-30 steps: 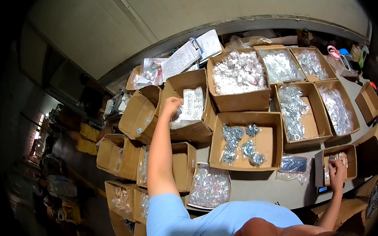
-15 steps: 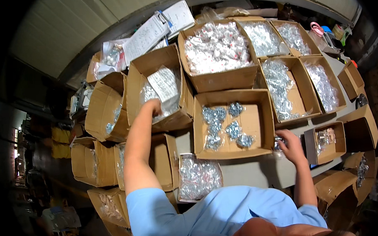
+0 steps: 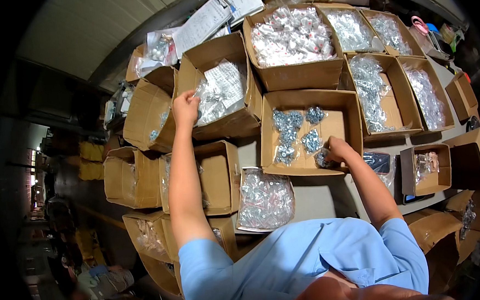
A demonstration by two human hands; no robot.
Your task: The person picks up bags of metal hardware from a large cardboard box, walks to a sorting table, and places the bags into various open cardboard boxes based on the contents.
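My left hand (image 3: 186, 109) is at the left wall of a tall cardboard box (image 3: 212, 48), its fingers closed on the edge of a clear plastic bag (image 3: 209, 103). Silvery parts show through the plastic, and a printed paper sheet (image 3: 225, 84) lies over it. Inside the lower middle carton (image 3: 309, 97), my right hand (image 3: 339, 150) reaches down into the near right corner. Its fingers are closed around a small bag of metal parts (image 3: 323, 158), partly hidden by the hand. Several similar small bags (image 3: 288, 126) lie on that carton's floor.
Behind stands a box of white-and-red packets (image 3: 293, 36). Open boxes of bagged silvery parts (image 3: 369, 90) line the right. A shallow tray of bagged parts (image 3: 265, 198) sits at the near edge. Clipboards with papers (image 3: 205, 23) lie at the back; a dark flat object (image 3: 377, 162) lies right.
My right hand has moved from the tabletop right of the middle carton into its near corner. My left hand has shifted to the tall box's left wall. The whole view has also shifted.
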